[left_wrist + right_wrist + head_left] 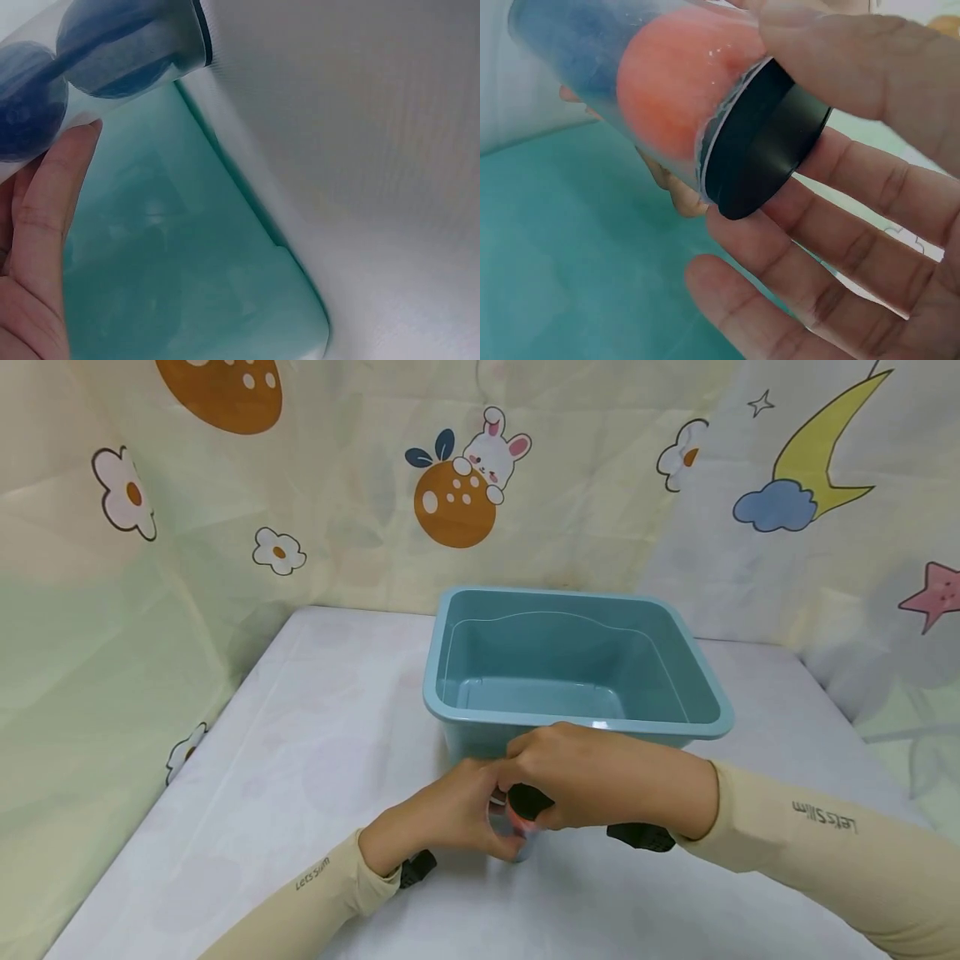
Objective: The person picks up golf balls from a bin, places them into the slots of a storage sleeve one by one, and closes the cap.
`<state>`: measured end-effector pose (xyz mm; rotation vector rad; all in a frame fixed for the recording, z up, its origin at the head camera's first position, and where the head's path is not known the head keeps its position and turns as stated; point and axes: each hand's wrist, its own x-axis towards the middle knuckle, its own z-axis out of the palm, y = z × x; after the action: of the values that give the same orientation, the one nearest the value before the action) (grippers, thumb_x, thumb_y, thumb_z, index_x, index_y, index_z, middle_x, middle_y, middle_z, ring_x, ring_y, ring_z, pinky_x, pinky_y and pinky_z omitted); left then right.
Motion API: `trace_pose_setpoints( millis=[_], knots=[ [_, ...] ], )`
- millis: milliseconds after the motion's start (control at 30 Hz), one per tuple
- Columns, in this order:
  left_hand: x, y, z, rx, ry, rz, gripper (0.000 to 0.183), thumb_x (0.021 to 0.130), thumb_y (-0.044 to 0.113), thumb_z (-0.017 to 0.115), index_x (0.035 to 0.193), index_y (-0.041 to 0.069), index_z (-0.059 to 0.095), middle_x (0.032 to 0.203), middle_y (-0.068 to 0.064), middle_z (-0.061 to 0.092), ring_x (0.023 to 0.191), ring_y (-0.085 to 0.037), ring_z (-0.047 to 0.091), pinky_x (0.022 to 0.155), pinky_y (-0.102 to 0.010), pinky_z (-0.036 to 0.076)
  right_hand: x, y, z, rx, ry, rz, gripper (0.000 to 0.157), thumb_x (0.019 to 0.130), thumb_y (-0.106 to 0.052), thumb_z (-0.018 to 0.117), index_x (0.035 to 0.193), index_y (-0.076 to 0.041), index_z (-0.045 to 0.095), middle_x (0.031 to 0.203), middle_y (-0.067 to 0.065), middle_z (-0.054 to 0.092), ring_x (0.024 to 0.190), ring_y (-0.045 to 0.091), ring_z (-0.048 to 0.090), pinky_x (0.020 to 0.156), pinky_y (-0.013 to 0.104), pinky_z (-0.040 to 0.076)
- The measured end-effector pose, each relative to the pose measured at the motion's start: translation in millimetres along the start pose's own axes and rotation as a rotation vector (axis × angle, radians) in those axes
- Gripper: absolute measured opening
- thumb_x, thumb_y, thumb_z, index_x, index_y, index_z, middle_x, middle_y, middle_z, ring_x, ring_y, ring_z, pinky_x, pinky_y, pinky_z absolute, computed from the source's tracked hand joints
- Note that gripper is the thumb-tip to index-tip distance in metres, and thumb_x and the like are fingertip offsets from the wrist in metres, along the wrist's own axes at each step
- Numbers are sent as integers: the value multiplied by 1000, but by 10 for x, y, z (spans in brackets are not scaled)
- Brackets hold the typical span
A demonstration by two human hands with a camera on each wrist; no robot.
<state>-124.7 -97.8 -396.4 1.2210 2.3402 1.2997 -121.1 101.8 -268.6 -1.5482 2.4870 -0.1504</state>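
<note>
A clear tube [176, 64] holds two blue balls [112, 56] and, by its lid end, an orange ball [675, 82]. My left hand [450, 806] grips the tube around its side, fingers and thumb curled about it. At the upper end is a black lid [772, 142], which my right hand [600, 768] holds between thumb and fingers. Both hands meet in front of the blue-green basin [555, 647], and in the head view they cover most of the tube. The tube leans, its lid end higher.
The basin stands on a white-covered table [337, 710], its near rim just beyond the hands. A printed cloth [360, 485] with rabbit, flowers and moon hangs behind and to the sides. Black wrist devices [417, 868] show under both wrists.
</note>
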Motion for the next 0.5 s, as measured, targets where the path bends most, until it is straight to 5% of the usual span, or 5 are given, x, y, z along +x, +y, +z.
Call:
trace_pose_setpoints(
  millis=[200, 367, 500],
  knots=[
    [-15, 40, -54, 35, -40, -21, 46, 84, 14, 88, 123, 8, 66, 114, 2, 71, 98, -2, 69, 86, -19, 59, -129, 48, 117, 68, 136, -53, 34, 86, -12, 92, 116, -19, 79, 100, -9, 68, 87, 6, 62, 77, 22, 56],
    [-59, 79, -141, 87, -62, -27, 68, 86, 26, 94, 142, 7, 61, 133, 0, 70, 118, -10, 69, 101, -25, 56, -325, 109, 378, 121, 349, -95, 62, 88, -23, 93, 143, -9, 67, 127, 0, 71, 113, 13, 69, 94, 29, 60],
    [-150, 151, -219, 164, 5, -19, 86, 80, 38, 98, 148, 6, 57, 144, -3, 67, 129, -18, 67, 109, -31, 53, -495, 150, 576, 160, 562, -149, 54, 98, -31, 82, 143, -8, 64, 137, 3, 68, 123, 20, 68, 102, 30, 57]
  ],
)
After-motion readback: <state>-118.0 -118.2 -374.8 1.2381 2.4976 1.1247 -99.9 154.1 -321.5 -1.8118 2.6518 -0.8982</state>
